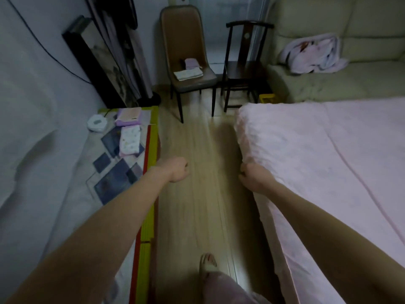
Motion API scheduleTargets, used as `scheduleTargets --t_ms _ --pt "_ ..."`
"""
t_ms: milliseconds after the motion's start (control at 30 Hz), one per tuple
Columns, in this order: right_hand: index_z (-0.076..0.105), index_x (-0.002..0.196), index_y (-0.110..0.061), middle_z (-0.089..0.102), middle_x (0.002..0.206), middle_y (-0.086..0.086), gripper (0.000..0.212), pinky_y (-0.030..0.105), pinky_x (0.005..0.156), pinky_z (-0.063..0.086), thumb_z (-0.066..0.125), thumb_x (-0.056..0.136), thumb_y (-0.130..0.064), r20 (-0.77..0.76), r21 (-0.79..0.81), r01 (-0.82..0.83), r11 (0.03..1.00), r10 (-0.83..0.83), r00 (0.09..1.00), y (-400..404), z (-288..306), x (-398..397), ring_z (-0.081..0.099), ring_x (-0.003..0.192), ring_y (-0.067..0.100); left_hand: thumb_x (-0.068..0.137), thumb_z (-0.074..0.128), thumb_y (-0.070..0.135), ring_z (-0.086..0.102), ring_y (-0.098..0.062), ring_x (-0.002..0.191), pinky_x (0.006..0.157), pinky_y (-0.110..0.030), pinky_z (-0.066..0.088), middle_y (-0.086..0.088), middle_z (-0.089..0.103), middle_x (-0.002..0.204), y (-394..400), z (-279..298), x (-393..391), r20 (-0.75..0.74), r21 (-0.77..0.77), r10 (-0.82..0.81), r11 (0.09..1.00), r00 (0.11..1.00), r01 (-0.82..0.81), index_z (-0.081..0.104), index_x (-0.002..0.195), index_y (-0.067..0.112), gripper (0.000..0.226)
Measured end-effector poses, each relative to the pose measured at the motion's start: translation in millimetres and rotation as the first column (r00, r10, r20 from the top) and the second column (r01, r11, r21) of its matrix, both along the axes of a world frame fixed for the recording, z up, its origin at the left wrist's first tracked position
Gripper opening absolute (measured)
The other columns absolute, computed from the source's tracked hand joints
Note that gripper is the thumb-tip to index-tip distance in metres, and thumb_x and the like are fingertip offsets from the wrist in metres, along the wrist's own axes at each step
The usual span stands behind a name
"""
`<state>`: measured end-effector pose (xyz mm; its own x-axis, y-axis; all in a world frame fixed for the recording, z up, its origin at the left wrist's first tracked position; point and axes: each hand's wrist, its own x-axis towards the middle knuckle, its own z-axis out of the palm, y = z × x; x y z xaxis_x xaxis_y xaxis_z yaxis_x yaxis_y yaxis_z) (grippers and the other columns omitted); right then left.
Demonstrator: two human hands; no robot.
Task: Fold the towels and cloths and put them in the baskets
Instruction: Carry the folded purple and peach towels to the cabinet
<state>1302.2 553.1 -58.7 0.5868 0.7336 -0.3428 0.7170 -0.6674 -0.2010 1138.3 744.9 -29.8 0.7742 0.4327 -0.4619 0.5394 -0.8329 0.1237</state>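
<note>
Wooden floor lies between us: our right hand pinches the pink cloth, left hand fisted on nothing; next it should probably take the edge to fold.

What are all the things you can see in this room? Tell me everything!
Pink bedsheet: one, pale pink, on the bed at right.
Crumpled cloths: one heap, white and lilac, on the sofa.
Sofa: one, cream, far right.
Padded chair: one, brown, far middle.
Folded cloths on chair: two, white and purple.
Wooden chair: one, dark, beside the padded one.
Folded cloths at left: a few, purple, pink, patterned white.
White round gadget: one, at left.
Left hand: curled, empty.
Right hand: grips the sheet's edge.
</note>
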Motion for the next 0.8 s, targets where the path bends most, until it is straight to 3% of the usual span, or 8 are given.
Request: scheduleTargets --t_ms 100,200,333,500,633,733,800 --pt "0.060 0.102 -0.010 0.063 0.098 0.009 0.022 0.037 0.075 0.054 0.046 0.093 -0.024 -0.003 -0.007 -0.014 1.000 0.014 1.000 67 3 62 0.061 0.087 0.025 0.100 0.038 0.037 0.055 -0.026 0.114 0.090 -0.033 0.047 -0.011 0.056 0.130 58 -2 53 -0.001 -0.005 0.011 1.000 1.000 -0.011 0.051 0.132 0.009 0.045" --pt "0.057 0.097 -0.011 0.061 0.092 0.008 0.018 0.035 0.069 0.052 0.045 0.094 -0.024 -0.009 -0.015 -0.029 0.999 0.029 1.000 133 2 113 0.058 0.079 0.023 0.101 0.037 0.036 0.054 -0.025 0.113 0.082 -0.029 0.043 -0.010 0.056 0.128 117 -9 97 -0.029 -0.024 0.007 1.000 1.000 -0.008 0.051 0.132 0.010 0.043" --pt "0.057 0.099 -0.010 0.060 0.093 0.008 0.018 0.041 0.076 0.055 0.044 0.095 -0.022 -0.012 -0.006 -0.041 0.999 0.041 0.999 230 -9 182 0.061 0.084 0.024 0.101 0.038 0.035 0.055 -0.024 0.110 0.076 -0.028 0.039 -0.009 0.056 0.124 208 -27 163 -0.083 -0.002 -0.011 1.000 0.996 0.011 0.052 0.128 0.009 0.040" --pt "0.058 0.096 -0.008 0.061 0.100 0.011 0.018 0.038 0.079 0.054 0.045 0.096 -0.021 -0.014 -0.013 0.011 1.000 -0.011 1.000 348 -9 266 0.059 0.088 0.023 0.101 0.036 0.031 0.055 -0.027 0.109 0.075 -0.028 0.038 -0.012 0.057 0.121 330 -29 251 -0.106 0.043 -0.040 0.998 0.994 0.045 0.056 0.118 0.008 0.035" --pt "0.055 0.111 -0.005 0.058 0.107 0.010 0.021 0.036 0.084 0.051 0.044 0.097 -0.016 -0.037 -0.052 0.024 0.998 -0.026 0.999 435 3 325 0.059 0.099 0.027 0.100 0.037 0.030 0.055 -0.027 0.112 0.080 -0.029 0.041 -0.010 0.058 0.125 419 -23 320 -0.064 0.054 -0.011 0.998 0.998 0.014 0.058 0.121 0.009 0.036" --pt "0.053 0.115 -0.008 0.061 0.113 0.012 0.026 0.038 0.082 0.052 0.044 0.097 -0.023 -0.056 -0.059 -0.070 0.996 0.066 0.996 503 -10 360 0.059 0.100 0.030 0.099 0.039 0.033 0.054 -0.028 0.113 0.078 -0.029 0.040 -0.011 0.056 0.125 474 -35 354 -0.053 -0.026 0.059 0.998 0.997 -0.061 0.055 0.120 0.010 0.035" --pt "0.052 0.120 -0.009 0.059 0.116 0.014 0.030 0.036 0.081 0.050 0.043 0.098 -0.027 -0.050 -0.093 -0.148 0.985 0.144 0.988 554 -23 378 0.059 0.103 0.031 0.099 0.039 0.037 0.051 -0.029 0.118 0.088 -0.033 0.044 -0.011 0.052 0.131 509 -52 363 -0.091 -0.084 0.121 0.988 0.989 -0.128 0.052 0.126 0.009 0.040"
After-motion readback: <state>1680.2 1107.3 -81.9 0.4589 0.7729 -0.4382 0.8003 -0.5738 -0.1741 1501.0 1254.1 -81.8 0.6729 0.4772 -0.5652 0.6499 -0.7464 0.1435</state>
